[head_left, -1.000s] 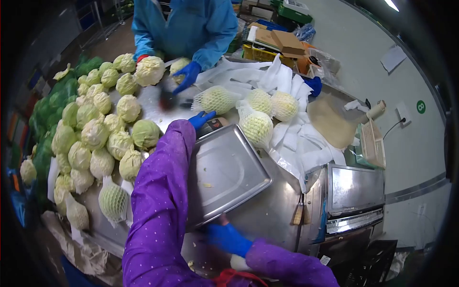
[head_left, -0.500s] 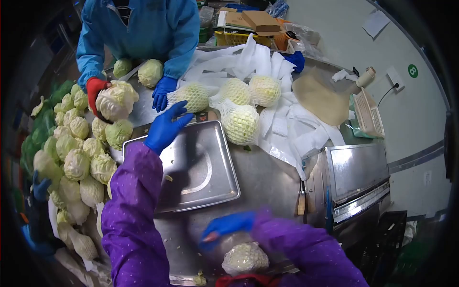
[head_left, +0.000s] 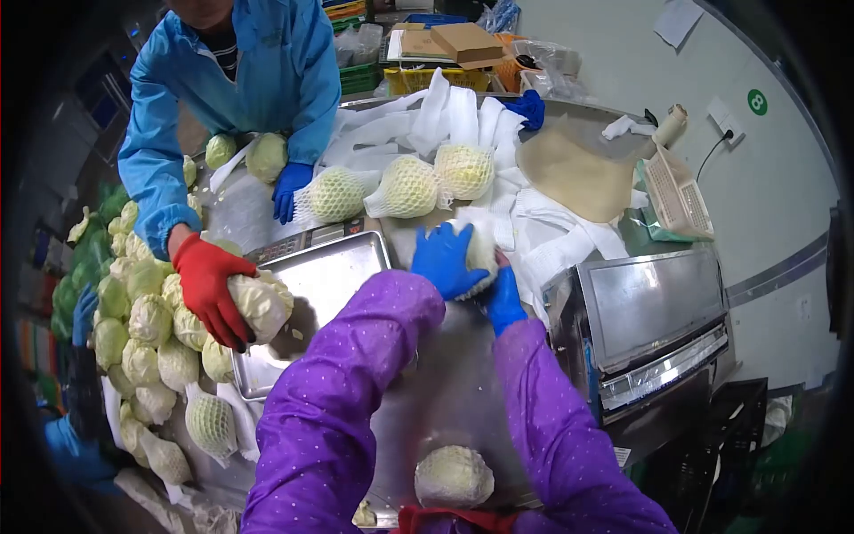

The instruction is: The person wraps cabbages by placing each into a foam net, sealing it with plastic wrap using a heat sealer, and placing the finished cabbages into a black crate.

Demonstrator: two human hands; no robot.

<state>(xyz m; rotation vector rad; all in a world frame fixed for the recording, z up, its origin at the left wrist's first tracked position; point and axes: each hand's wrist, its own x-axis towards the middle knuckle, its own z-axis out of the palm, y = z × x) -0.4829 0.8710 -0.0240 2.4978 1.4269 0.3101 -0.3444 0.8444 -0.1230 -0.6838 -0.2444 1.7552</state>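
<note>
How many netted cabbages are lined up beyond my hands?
3: left cabbage by the co-worker's blue glove, middle cabbage, right cabbage. Your left hand and right hand grip a fourth cabbage; others may be hidden.

Counted on the bench (head_left: 454, 387): four netted cabbages (head_left: 409, 187) at centre, one further cabbage (head_left: 454, 476) at the near edge, one steel tray (head_left: 342, 267), and one red glove (head_left: 209, 285).

A steel tray (head_left: 342, 267) lies beside piled bare cabbages (head_left: 147, 316), with three netted cabbages (head_left: 407, 187) beyond it.
</note>
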